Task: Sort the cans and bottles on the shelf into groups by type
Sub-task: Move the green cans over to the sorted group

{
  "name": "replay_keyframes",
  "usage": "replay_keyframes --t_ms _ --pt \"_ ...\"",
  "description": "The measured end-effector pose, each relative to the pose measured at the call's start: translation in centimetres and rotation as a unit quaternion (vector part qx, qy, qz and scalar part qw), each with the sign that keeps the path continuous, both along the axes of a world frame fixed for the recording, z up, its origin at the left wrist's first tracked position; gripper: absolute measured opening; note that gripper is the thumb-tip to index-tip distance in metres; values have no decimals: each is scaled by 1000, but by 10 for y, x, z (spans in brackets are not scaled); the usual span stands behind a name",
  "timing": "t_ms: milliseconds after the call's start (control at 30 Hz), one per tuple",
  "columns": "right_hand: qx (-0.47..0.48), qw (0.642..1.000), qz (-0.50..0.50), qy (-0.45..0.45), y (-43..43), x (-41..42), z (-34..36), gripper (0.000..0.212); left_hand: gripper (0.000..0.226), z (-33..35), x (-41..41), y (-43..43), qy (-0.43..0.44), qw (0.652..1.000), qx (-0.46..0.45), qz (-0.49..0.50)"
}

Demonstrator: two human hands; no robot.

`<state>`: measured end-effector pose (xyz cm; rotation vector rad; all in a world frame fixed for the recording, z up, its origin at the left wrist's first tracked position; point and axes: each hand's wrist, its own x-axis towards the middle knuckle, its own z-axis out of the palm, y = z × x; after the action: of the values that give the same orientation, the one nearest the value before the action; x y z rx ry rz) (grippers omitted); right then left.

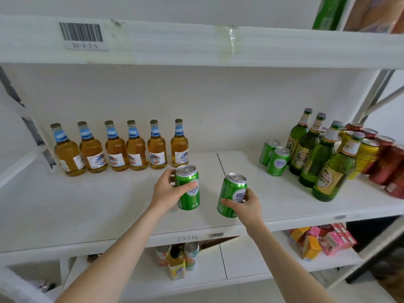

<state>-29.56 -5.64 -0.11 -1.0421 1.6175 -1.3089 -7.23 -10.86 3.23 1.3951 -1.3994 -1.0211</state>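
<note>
head view: on the middle shelf six amber bottles are set in one row at the far left, close to the back wall, so this group is judged as finished. two green cans are held over the near middle of the shelf, well apart from the others of their type. the left hand is wrapped round the left green can, with the thumb laid on its front. the right hand is closed round the lower part of the right green can, which is a little tilted. whether these cans rest on the board or are lifted cannot be told.

at the far right a pair of green cans stands just beside the green bottles. behind the bottles the yellow cans and the red cans are packed closely together. this right part is judged as not yet sorted, because the types touch each other and are not separated. more than half of the work is probably left.

a barcode label is fixed on the edge of the upper shelf. on the lower shelf a juice bottle and coloured cartons are seen. the tall green bottles stand in front of the yellow cans, so they could be knocked over when those cans are reached.
</note>
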Motion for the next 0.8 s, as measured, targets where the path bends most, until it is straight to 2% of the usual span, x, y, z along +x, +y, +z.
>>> replay_keyframes --t_ms 233,367,500,700,800 --pt "0 1000 -8 -7 -16 -91 1 51 57 -4 -91 -21 -5 1000 8 -18" --pt "3 1000 0 0 -19 -150 0 50 71 -11 -148 -23 5 1000 12 8" --pt "12 1000 20 18 -15 -208 0 54 57 -15 -207 -18 10 1000 14 17" --pt "18 998 43 31 -15 -269 -1 54 65 -20 -270 -8 25 999 27 28" --pt "21 998 56 24 -21 -281 -6 55 57 -23 -283 -9 19 999 26 37"
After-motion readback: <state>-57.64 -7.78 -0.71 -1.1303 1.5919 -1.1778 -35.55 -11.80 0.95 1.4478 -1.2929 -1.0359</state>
